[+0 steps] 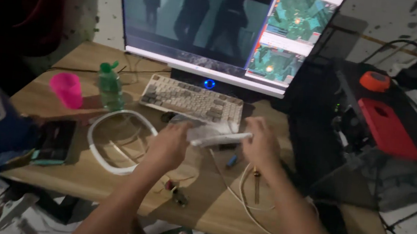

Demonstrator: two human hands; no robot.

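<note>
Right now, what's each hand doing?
Left hand: closed on one end of the white object.
Right hand: closed on its other end.

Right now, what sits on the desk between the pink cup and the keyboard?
A green-capped plastic bottle stands between the pink cup and the keyboard, seen in the head view.

Keyboard (pixel 193 101) before monitor (pixel 214 23)

A wooden desk (pixel 95 57) stands against a pale wall (pixel 387 17) flecked with dark marks. On it a lit monitor (pixel 203 22) gives most of the light in the dim room, with a keyboard (pixel 192 101) just in front. Right of the desk, dark cables (pixel 416 219) trail over a cluttered black surface.
</note>
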